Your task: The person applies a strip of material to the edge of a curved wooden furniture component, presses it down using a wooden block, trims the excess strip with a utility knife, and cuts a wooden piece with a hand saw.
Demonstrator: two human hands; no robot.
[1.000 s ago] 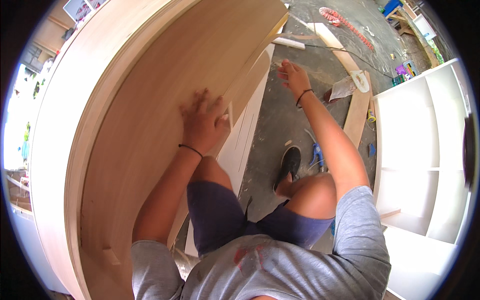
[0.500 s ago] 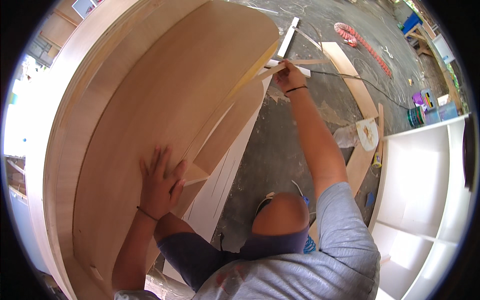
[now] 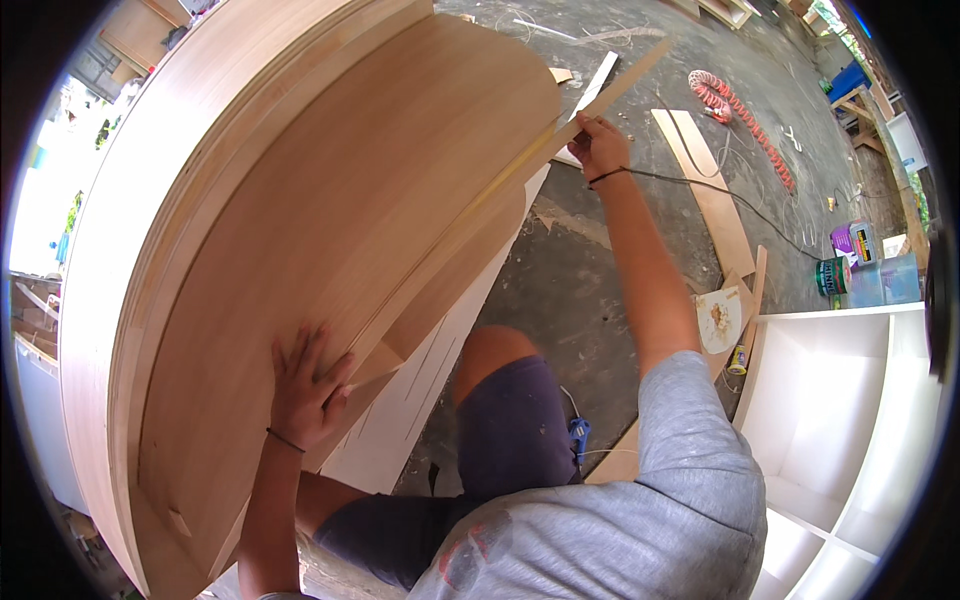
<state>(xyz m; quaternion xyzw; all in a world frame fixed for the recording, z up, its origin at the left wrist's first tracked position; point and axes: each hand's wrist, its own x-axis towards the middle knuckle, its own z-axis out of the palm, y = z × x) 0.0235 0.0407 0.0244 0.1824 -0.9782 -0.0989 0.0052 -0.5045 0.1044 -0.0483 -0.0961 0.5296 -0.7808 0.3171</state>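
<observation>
A curved light-wood panel [image 3: 330, 200] fills the left side, part of a larger wooden piece of furniture. My left hand [image 3: 307, 392] lies on its surface with fingers spread, the thumb by the panel's near edge. Farther up that edge, my right hand [image 3: 602, 148] pinches a thin, pale edge-banding strip [image 3: 625, 80]. The strip runs along the panel edge, and its free end sticks out beyond my fingers to the upper right. Whether the strip is stuck down along its whole length, I cannot tell.
A white shelf unit [image 3: 825, 400] stands at the right. On the grey floor lie a red coiled hose [image 3: 745, 125], wooden boards [image 3: 705, 190], a dark cable [image 3: 740, 195] and a small blue tool [image 3: 579, 436]. A green can [image 3: 832, 276] and a purple container [image 3: 851, 243] stand farther right.
My right hand has moved slightly right, and the strip now lies closer along the panel edge, its free end pointing up and right. My knee has shifted left; my left hand stays on the panel.
</observation>
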